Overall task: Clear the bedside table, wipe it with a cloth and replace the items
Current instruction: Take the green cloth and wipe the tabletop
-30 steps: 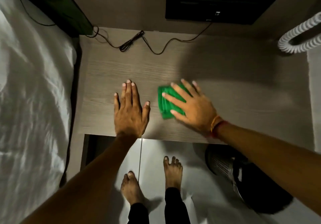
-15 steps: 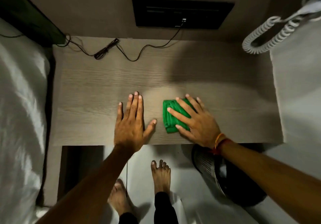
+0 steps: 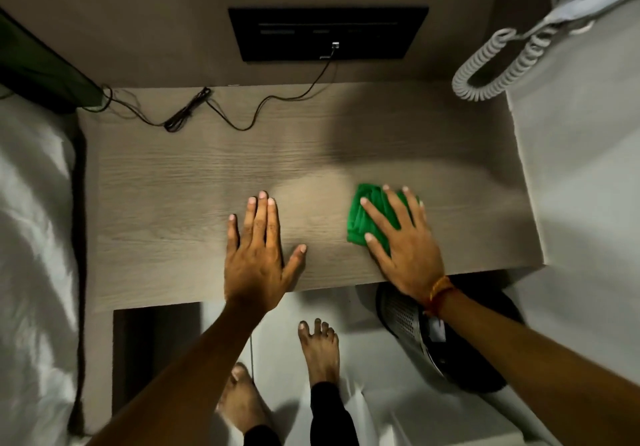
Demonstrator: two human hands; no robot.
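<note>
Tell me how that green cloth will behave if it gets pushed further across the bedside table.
The green cloth looks soft and folded into layers, so it would probably bunch or unfold rather than slide stiffly. With the right hand pressed flat on it, it likely glides over the smooth wood-grain table. It seems light and would droop if lifted.

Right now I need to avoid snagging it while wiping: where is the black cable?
In the head view, the black cable lies along the back left of the bedside table, running up to the black wall panel, well behind both hands.
</note>
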